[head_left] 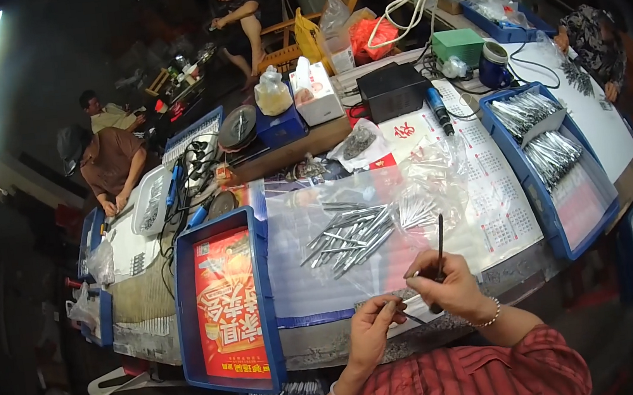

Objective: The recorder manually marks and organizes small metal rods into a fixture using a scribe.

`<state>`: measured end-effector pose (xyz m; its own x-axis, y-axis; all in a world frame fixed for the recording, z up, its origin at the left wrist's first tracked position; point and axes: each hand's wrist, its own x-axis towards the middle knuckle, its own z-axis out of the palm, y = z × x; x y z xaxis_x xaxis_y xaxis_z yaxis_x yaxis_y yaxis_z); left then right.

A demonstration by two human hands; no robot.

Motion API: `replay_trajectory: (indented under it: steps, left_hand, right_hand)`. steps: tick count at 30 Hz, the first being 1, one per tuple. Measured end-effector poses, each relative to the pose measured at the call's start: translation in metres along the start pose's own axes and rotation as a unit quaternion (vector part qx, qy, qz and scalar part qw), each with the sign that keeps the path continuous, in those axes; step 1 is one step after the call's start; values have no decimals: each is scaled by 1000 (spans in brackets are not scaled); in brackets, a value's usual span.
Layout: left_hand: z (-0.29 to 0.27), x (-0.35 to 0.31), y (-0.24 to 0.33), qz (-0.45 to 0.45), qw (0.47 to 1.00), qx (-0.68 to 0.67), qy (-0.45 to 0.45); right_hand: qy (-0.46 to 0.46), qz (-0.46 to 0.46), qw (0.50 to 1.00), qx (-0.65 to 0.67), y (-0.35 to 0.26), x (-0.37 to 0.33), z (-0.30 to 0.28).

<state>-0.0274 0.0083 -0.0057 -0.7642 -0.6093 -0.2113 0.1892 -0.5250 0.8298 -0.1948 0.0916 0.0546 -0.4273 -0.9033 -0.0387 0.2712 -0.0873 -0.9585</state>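
My right hand (452, 287) is closed around a thin dark rod (441, 238) that stands up out of the fist. Its thumb and forefinger pinch together at a small pale tip. Just to the left, my left hand (373, 335) pinches a slim metal rod (412, 314) close to the table's front edge; its far end runs toward the right hand. Beyond both hands lies a loose pile of silver metal rods (348, 239) on clear plastic sheeting. Beside that pile, a clear bag (421, 207) holds several thin white sticks.
A blue tray (269, 312) lined with red printed paper stands left; another blue tray (559, 236) with bundled silver rods stands right. Farther back are a blue electric screwdriver (439, 111), a black box (394, 91) and tangled cables. Other people sit around, one at left (114, 166).
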Motion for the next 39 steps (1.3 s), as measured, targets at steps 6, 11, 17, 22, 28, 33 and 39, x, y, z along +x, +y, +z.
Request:
replay_trajectory:
  steps: [6,11,17,22,28,33,39]
  left_hand:
    - [-2,-3,-2,4,999,-44,15]
    - [-1,-6,6,11,997,-64,45]
    - [7,-9,10,-5,994,-106,19]
    - [1,-12,7,-11,995,-96,19]
    - [3,-13,7,-17,995,-89,31]
    - [1,-14,5,-17,997,-70,33]
    - [4,-13,6,-10,998,-66,18]
  right_hand:
    - [33,14,998,-60,14,-24,-2]
    - [47,51,998,0,7,-34,0]
    - [16,10,994,-110,23,-38,-6]
    - [-22,-31,971,-235,30,-46,-12]
    - [-72,-126,939,-311,26,-45,-11]
    - [-88,-147,925,-340,23,-43,-8]
    - [-76,-207,903,-370,31,-41,-5]
